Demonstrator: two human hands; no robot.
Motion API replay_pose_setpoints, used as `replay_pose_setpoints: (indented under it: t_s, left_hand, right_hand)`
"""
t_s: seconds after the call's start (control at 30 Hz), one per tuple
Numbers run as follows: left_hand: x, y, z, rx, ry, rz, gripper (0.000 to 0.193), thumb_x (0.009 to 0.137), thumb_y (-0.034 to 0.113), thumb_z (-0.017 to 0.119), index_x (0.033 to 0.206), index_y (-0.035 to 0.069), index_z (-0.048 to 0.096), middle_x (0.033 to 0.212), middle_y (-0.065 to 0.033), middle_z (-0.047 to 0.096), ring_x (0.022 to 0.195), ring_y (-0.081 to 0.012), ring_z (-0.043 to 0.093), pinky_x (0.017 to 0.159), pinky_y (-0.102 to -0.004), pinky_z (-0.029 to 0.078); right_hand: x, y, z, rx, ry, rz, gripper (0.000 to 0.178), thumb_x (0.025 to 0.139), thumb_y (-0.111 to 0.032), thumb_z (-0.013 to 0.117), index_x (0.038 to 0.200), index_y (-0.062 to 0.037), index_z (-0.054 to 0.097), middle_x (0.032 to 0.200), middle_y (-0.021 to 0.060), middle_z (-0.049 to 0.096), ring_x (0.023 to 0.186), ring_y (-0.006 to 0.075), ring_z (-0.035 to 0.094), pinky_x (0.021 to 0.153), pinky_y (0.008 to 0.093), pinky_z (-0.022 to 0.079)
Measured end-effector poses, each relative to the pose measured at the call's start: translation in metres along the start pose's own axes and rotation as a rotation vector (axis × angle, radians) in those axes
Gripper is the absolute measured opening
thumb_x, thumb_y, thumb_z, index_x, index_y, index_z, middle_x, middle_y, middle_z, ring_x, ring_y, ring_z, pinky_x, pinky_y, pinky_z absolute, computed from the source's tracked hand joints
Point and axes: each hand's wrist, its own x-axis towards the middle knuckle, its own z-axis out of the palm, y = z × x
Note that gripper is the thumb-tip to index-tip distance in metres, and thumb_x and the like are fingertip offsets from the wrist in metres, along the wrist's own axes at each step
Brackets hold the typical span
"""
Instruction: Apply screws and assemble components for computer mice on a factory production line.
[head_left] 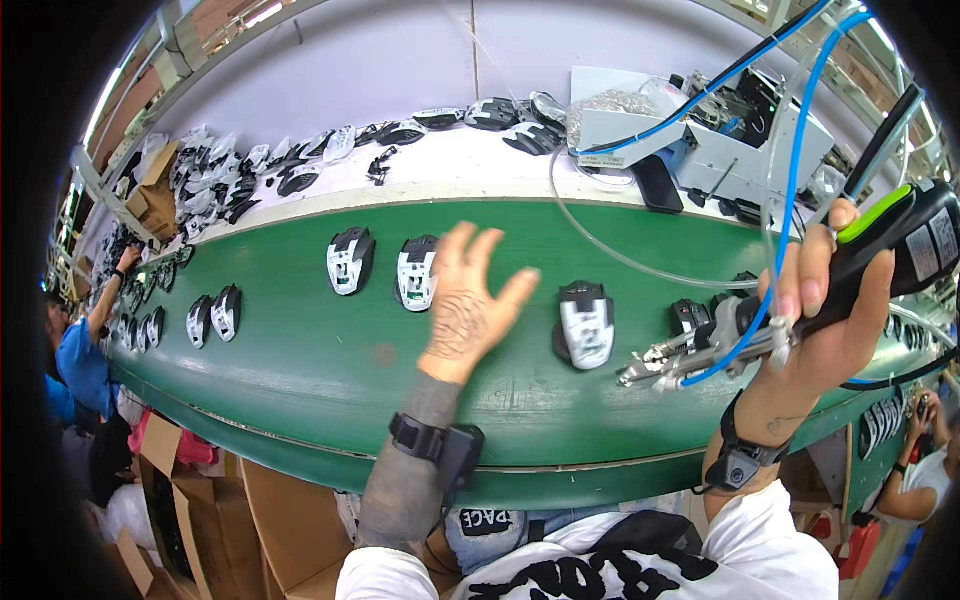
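Note:
My left hand (466,305) is over the green belt with its fingers spread. It reaches toward a black-and-white computer mouse body (414,274), its fingertips overlapping the mouse's right edge; I cannot tell if they touch. Another mouse body (348,262) lies just left of that one. My right hand (825,295) is wrapped round a black electric screwdriver (915,235) with a bright green lever and a blue air hose tied along it. The screwdriver's metal tip points left, close to a mouse body (586,328) with its white inner part showing.
More mouse bodies (226,312) lie along the green belt (500,400). Behind it, a white shelf holds mouse shells (400,132), a box of small screws (620,105) and a phone (657,184). Hoses hang at right. A person in blue (85,355) works at far left.

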Motion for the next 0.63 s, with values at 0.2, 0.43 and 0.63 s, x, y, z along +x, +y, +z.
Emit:
replay_pose_setpoints:
  t_s: [0.2,0.43,0.63]
  left_hand:
    - [-0.009,-0.078,-0.017,0.246,-0.091,-0.299,0.060,0.069,0.038,0.070,0.123,0.017,0.053,0.134,-0.0213,0.037,0.114,-0.0374,0.047,0.093,-0.0407,0.042]
    - [0.007,-0.016,-0.012,-1.037,-0.098,-0.716,0.045,0.081,0.026,0.057,0.123,0.009,0.051,0.110,-0.0134,0.057,0.095,-0.0294,0.059,0.082,-0.0406,0.049]
    - [-0.021,0.043,0.003,-1.935,-0.307,-0.766,0.064,0.082,0.053,0.053,0.131,0.014,0.043,0.121,-0.0138,0.052,0.099,-0.0340,0.056,0.085,-0.0534,0.047]
  right_hand:
    - [0.002,0.008,0.001,0.067,0.027,-0.046,0.036,0.096,-0.039,0.037,0.105,-0.0050,0.044,0.058,0.0029,0.044,0.047,0.0149,0.047,0.047,0.0267,0.040]
    - [0.002,0.010,-0.005,0.041,0.149,-0.118,0.041,0.093,-0.043,0.043,0.103,-0.0041,0.045,0.061,0.0036,0.044,0.053,0.0151,0.046,0.051,0.0255,0.039]
    - [0.001,0.009,-0.007,0.006,0.241,-0.243,0.048,0.090,-0.050,0.045,0.108,-0.0051,0.047,0.063,0.0030,0.046,0.053,0.0152,0.048,0.053,0.0281,0.042]
